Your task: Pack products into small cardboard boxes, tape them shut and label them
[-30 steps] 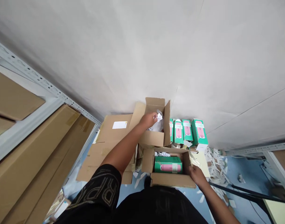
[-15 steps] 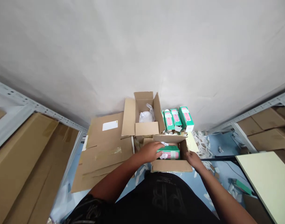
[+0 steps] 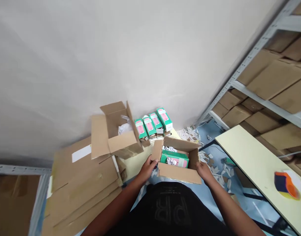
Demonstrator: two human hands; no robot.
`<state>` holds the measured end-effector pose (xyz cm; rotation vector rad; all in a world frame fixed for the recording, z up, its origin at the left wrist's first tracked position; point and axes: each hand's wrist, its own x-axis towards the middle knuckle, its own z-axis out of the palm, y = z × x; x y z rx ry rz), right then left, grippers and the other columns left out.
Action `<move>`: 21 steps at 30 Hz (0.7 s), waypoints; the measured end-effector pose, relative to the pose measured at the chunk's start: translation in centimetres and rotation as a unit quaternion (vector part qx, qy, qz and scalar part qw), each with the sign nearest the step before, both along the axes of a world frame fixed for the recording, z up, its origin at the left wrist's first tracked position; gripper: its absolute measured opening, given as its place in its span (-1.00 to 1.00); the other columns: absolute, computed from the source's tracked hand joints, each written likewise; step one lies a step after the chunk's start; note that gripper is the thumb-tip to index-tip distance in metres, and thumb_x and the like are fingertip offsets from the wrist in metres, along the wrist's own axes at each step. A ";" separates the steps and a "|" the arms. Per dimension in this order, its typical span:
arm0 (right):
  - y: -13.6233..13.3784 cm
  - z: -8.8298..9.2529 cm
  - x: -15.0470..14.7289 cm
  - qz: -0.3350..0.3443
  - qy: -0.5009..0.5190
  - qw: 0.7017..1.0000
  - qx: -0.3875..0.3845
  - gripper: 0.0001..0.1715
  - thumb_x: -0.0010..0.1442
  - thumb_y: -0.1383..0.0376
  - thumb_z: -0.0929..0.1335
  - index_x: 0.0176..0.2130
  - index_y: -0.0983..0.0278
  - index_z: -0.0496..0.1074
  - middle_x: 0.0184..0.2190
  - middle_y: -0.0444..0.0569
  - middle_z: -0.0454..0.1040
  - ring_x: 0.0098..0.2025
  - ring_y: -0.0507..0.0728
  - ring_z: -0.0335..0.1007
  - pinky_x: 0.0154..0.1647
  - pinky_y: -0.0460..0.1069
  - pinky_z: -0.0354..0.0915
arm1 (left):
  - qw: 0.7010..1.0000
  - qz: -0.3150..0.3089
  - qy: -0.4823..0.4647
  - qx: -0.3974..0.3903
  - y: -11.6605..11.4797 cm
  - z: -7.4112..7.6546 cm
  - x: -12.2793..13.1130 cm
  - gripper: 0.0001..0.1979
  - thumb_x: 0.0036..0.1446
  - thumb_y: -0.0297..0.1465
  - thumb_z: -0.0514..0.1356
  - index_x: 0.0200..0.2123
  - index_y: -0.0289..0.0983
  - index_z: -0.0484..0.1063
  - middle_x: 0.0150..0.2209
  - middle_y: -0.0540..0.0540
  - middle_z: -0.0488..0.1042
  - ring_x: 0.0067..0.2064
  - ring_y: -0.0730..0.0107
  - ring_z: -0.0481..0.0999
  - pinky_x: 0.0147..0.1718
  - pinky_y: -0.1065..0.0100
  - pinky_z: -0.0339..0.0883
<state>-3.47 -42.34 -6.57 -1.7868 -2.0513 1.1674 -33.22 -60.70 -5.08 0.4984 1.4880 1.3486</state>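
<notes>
LH [image 3: 147, 167], RH [image 3: 203, 171] on open ctn [image 3: 179, 174]

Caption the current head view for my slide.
Left hand and right hand hold an open brown cardboard box containing a green-and-pink rectangular carton and crumpled white paper.

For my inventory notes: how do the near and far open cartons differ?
The left hand and right hand grip the near carton; neither touches the far carton. The near carton shows a green box inside; the far carton shows only whitish filling. Both are brown cardboard, open-topped.
</notes>
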 end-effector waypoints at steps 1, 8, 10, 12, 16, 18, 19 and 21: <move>0.3 0.0 1.3 -0.012 0.007 1.000 -0.002 -0.58 0.17 0.08 0.21 -0.53 0.24 0.42 -0.50 0.09 0.52 -0.38 0.22 0.43 -0.38 0.02 0.20 | 1.000 0.005 -0.012 0.012 1.5 0.3 1.1 -0.36 0.13 -0.06 0.29 0.23 -0.20 0.36 0.08 -0.22 0.57 0.05 0.07 0.59 0.00 0.14 0.48; 4.2 -0.5 14.4 -0.107 0.020 0.994 0.001 -0.60 0.20 0.10 0.18 -0.49 0.23 0.39 -0.47 0.08 0.54 -0.37 0.22 0.43 -0.39 0.01 0.16 | 0.995 -0.051 -0.070 0.047 13.3 0.9 10.8 -0.42 0.04 -0.08 0.38 0.05 -0.30 0.51 -0.03 -0.23 0.64 0.02 0.04 0.64 0.08 0.09 0.46; 5.7 -0.5 18.8 -0.119 0.003 0.993 0.015 -0.60 0.23 0.12 0.17 -0.49 0.23 0.39 -0.46 0.08 0.54 -0.36 0.21 0.44 -0.38 0.00 0.16 | 0.994 -0.077 -0.063 0.039 16.7 0.6 14.9 -0.40 0.03 -0.05 0.38 0.03 -0.33 0.53 -0.06 -0.25 0.66 0.04 -0.04 0.62 0.09 0.04 0.46; 7.4 -0.3 22.9 -0.127 -0.016 0.991 0.023 -0.60 0.26 0.16 0.17 -0.48 0.23 0.41 -0.43 0.09 0.56 -0.32 0.22 0.46 -0.35 0.00 0.17 | 0.994 -0.097 -0.044 0.035 20.0 0.4 19.2 -0.40 0.03 -0.02 0.37 0.01 -0.33 0.55 -0.07 -0.26 0.67 0.07 -0.08 0.61 0.11 0.01 0.44; 10.7 0.3 29.7 -0.166 -0.048 0.985 0.010 -0.61 0.28 0.20 0.19 -0.44 0.25 0.46 -0.36 0.14 0.59 -0.27 0.23 0.49 -0.30 -0.01 0.20 | 0.988 -0.143 -0.002 0.049 26.0 0.5 26.6 -0.41 0.05 0.01 0.35 -0.01 -0.31 0.57 -0.07 -0.26 0.67 0.13 -0.10 0.57 0.18 -0.02 0.38; 12.2 0.6 32.1 -0.192 -0.051 0.980 0.005 -0.60 0.29 0.19 0.19 -0.41 0.26 0.49 -0.32 0.17 0.60 -0.23 0.24 0.50 -0.27 0.00 0.21 | 0.983 -0.177 0.015 0.055 28.8 0.7 29.2 -0.39 0.06 0.03 0.34 0.00 -0.32 0.58 -0.05 -0.26 0.66 0.15 -0.10 0.55 0.21 -0.01 0.35; 12.9 0.6 33.1 -0.205 -0.049 0.978 0.004 -0.60 0.29 0.19 0.19 -0.39 0.27 0.50 -0.30 0.18 0.61 -0.21 0.25 0.51 -0.26 0.00 0.22 | 0.979 -0.193 0.023 0.056 30.2 0.8 30.2 -0.38 0.06 0.04 0.33 0.01 -0.33 0.57 -0.05 -0.27 0.66 0.16 -0.10 0.55 0.21 0.00 0.34; 14.1 0.5 34.6 -0.232 -0.042 0.972 -0.001 -0.58 0.30 0.17 0.18 -0.36 0.28 0.52 -0.27 0.21 0.62 -0.17 0.26 0.51 -0.23 0.00 0.23 | 0.973 -0.224 0.030 0.055 33.0 0.8 31.7 -0.35 0.07 0.06 0.31 0.02 -0.34 0.57 -0.03 -0.28 0.65 0.16 -0.11 0.55 0.20 0.00 0.34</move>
